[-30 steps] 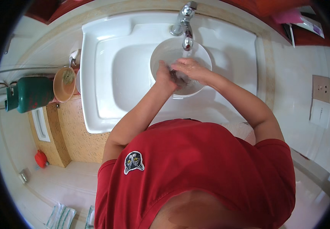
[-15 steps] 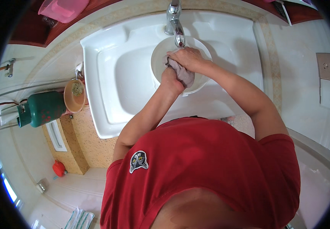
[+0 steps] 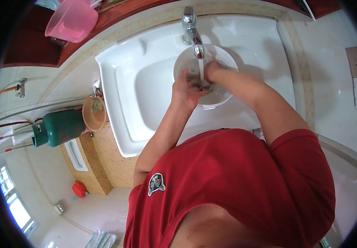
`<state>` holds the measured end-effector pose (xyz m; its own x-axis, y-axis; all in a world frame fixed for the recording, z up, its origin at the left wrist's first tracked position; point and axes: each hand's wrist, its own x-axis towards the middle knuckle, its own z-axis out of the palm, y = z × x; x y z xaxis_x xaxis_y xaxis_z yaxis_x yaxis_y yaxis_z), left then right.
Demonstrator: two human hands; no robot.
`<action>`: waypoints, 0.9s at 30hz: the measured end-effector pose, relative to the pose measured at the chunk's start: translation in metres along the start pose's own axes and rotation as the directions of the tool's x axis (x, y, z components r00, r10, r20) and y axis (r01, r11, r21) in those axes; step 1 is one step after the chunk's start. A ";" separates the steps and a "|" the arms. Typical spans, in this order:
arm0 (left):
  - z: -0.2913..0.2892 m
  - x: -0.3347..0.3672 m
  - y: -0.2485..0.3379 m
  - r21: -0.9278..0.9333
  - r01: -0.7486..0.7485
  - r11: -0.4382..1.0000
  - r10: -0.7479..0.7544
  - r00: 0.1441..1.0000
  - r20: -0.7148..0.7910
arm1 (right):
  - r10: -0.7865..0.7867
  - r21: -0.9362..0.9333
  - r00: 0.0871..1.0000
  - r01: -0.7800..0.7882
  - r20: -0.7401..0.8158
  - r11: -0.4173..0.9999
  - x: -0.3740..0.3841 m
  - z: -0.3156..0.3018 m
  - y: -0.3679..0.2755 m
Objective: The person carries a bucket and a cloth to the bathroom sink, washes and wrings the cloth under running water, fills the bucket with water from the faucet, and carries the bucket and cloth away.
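Grey cloth: the crumpled, wet grey cloth (image 3: 196,82) sits in the upper middle of the frame, down inside the round white bucket (image 3: 223,94), partly hidden from where I stand.
Handling: limp and soft, I'd judge, weighty with water, slick but hardly fragile; a thick bunched fold would give the surest hold.
Left hand: the bare left hand (image 3: 184,90) is against the cloth's left side, fingers half curled; whether they grip it, I can't tell.
Right hand: the bare right hand (image 3: 212,71) reaches into the bucket; its fingers are out of sight, so their hold can't be told.
Water: a clear stream (image 3: 201,69) drops between the hands from the shiny, curved chrome tap (image 3: 191,32).
Bucket: smooth, thin-walled, probably plastic.
Sink: the glossy white sink (image 3: 155,101) looks ceramic, with softly rounded hollows.
Upper left: a translucent pink plastic tub (image 3: 75,18).
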<state>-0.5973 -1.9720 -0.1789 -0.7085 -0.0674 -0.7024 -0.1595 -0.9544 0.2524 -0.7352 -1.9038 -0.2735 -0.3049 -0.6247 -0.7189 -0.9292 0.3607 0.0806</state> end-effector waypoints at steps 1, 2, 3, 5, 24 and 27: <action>0.012 -0.005 -0.002 -0.011 0.027 1.000 -0.028 0.997 -0.072 | 0.027 -0.090 0.998 -0.032 -0.056 0.995 0.007 0.016 0.002; 0.020 -0.008 -0.004 -0.026 0.052 0.998 -0.055 0.988 -0.142 | 0.070 -0.103 0.986 -0.087 -0.154 0.991 0.013 0.031 0.002; 0.016 -0.006 -0.004 -0.028 0.052 0.998 -0.056 0.989 -0.134 | 0.076 -0.109 0.985 -0.093 -0.154 0.990 0.014 0.043 0.003; 0.006 -0.001 -0.007 -0.153 0.191 0.970 -0.198 0.980 -0.033 | 0.099 0.126 0.875 -0.044 -0.474 0.991 0.002 0.062 0.009; 0.038 -0.031 -0.021 -0.074 0.350 0.934 -0.323 0.915 0.243 | 0.467 0.562 0.775 0.632 -0.426 -0.534 -0.138 -0.030 0.036; 0.057 -0.047 -0.017 -0.062 0.339 0.939 -0.298 0.888 0.350 | 0.475 0.800 0.851 0.441 -0.226 -0.408 -0.119 -0.011 0.033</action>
<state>-0.6002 -1.9362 -0.1126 -0.8222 0.3264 -0.4662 -0.3476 -0.9367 -0.0429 -0.7318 -1.8248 -0.1778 -0.7476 -0.5170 -0.4170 0.4121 0.1313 -0.9016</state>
